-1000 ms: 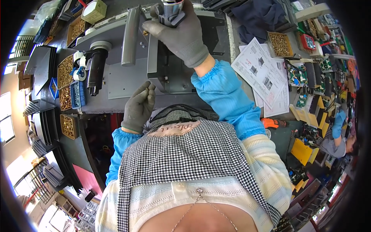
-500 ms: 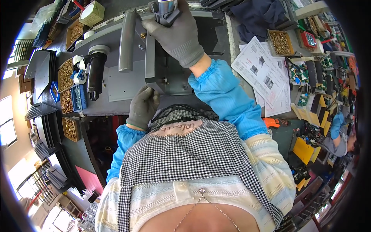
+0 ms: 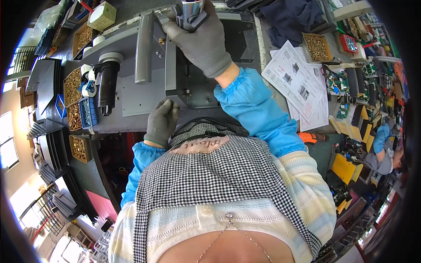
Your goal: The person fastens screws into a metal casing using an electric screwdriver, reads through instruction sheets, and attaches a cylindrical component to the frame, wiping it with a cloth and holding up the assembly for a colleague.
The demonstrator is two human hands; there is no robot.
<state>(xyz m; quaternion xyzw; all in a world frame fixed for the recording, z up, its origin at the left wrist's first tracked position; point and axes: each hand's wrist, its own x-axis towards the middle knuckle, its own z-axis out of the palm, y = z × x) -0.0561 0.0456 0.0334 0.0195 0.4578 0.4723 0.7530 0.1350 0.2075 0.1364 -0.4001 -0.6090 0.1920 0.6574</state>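
Black cylindrical part (image 3: 107,85) sits between our left hand (image 3: 161,122) and the blue bin (image 3: 94,107); drawings (image 3: 291,74) at right. Our right hand (image 3: 201,41) grips a dark-and-silver tool (image 3: 191,14) over the grey metal assembly (image 3: 136,94). Left fingers curl tighter than a second ago; can't tell if they hold anything.

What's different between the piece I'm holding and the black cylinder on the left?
The held piece shows a silver part; the black cylinder has a pale collar. The held piece is clasped and cut off at the top edge; the black cylinder is untouched, well inside the picture. Both have dark parts.
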